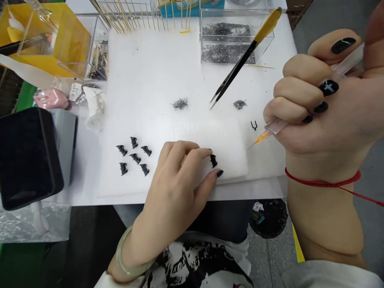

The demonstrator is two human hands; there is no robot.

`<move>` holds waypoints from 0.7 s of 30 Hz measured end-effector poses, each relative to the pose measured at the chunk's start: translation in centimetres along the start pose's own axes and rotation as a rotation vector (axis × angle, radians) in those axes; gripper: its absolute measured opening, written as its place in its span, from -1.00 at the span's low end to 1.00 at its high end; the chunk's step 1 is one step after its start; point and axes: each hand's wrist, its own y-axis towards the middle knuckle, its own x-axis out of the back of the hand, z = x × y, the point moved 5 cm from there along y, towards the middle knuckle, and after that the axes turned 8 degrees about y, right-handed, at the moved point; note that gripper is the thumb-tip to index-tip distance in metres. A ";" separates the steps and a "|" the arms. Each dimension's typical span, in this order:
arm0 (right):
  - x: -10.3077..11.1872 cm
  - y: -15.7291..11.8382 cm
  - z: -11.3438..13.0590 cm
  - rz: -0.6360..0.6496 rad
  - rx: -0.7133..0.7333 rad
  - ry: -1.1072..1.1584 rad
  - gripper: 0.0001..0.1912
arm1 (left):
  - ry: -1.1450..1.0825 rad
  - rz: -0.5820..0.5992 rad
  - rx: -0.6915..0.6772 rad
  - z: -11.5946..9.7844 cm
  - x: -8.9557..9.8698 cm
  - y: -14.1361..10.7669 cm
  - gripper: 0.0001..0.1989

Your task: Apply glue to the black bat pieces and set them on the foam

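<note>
My left hand [177, 188] rests on the white foam pad [231, 148], its fingertips and thumb closed about a small black bat-shaped piece [213, 161]. In my right hand [315, 88], raised at the right, a clear syringe [277, 125] is gripped in curled fingers. Its orange needle tip [262, 137] points down and left, ending over the pad, apart from the bat. Several similar black bat-shaped pieces [135, 158] lie left of my left hand. A tiny black fork-shaped part [254, 125] lies near the needle.
Black tweezers with a yellow end [246, 56] slant before a clear box [204, 50] of dark glittery bits. Two small glittery piles [180, 104] lie on the foam. Thin wooden sticks [144, 16] stand at the back. Left are a phone [27, 156] and yellow bin [72, 40].
</note>
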 end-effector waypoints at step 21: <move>0.4 0.7 -5.0 -0.076 -0.156 -0.081 -0.07 | -0.131 0.065 0.143 1.1 -0.6 -0.4 -0.84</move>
